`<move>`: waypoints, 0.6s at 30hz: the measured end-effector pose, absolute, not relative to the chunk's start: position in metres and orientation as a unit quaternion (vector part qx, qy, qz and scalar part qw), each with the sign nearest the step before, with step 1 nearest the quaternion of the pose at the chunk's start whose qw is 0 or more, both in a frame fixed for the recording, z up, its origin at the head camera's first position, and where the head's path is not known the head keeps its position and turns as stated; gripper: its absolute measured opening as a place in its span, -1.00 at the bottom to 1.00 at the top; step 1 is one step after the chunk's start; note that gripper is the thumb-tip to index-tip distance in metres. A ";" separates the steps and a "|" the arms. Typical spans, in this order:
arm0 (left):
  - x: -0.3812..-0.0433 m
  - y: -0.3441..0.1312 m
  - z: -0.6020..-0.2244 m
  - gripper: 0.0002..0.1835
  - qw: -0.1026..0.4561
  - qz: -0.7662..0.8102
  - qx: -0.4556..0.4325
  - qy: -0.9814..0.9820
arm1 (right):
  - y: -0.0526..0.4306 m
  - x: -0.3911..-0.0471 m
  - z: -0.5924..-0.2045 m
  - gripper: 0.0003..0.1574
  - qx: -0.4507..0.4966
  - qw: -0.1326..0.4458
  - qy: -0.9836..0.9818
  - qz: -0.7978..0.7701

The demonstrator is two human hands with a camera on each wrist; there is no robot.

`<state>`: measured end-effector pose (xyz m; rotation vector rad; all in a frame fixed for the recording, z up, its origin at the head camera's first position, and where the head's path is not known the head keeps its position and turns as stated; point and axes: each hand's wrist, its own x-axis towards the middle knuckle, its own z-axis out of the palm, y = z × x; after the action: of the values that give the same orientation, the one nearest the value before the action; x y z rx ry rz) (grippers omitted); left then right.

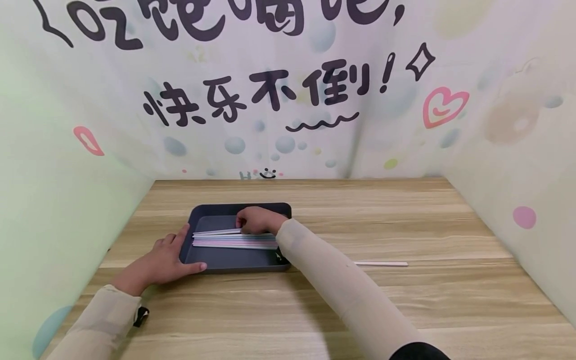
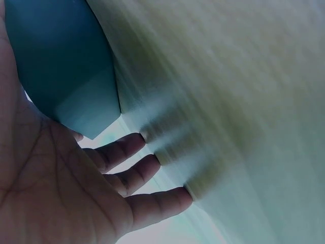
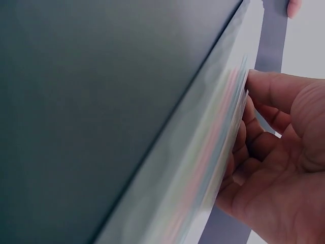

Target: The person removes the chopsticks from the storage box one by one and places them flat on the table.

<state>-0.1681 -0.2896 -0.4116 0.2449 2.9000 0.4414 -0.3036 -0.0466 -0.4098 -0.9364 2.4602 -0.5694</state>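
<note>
A dark grey rectangular tray lies on the table with several long, thin pastel chopsticks side by side in it. My right hand reaches over the tray's right side, its fingers curled at the upper edge of the row. In the right wrist view, the thumb and fingers pinch a pale chopstick along the row's edge. My left hand rests against the tray's left side, thumb over the front left corner, fingers spread and fairly straight. The left wrist view shows these fingers beside the tray wall.
A single pale chopstick lies on the wooden table to the right of the tray, partly behind the right sleeve. A printed cloth wall stands at the table's back edge, with pale walls on both sides.
</note>
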 end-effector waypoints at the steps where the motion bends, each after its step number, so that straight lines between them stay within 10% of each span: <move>1: -0.168 -0.289 -0.411 0.34 0.099 0.149 0.083 0.980 | -0.046 -0.304 -0.410 -0.94 -0.338 0.223 0.891 -0.207; 18: -0.168 -0.290 -0.411 0.34 0.103 0.150 0.084 0.980 | -0.045 -0.304 -0.408 -0.94 -0.353 0.217 0.886 -0.208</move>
<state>-0.1684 -0.2897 -0.4111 0.2485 2.8915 0.4434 -0.3043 -0.0446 -0.4083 -0.9772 2.4541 -0.5753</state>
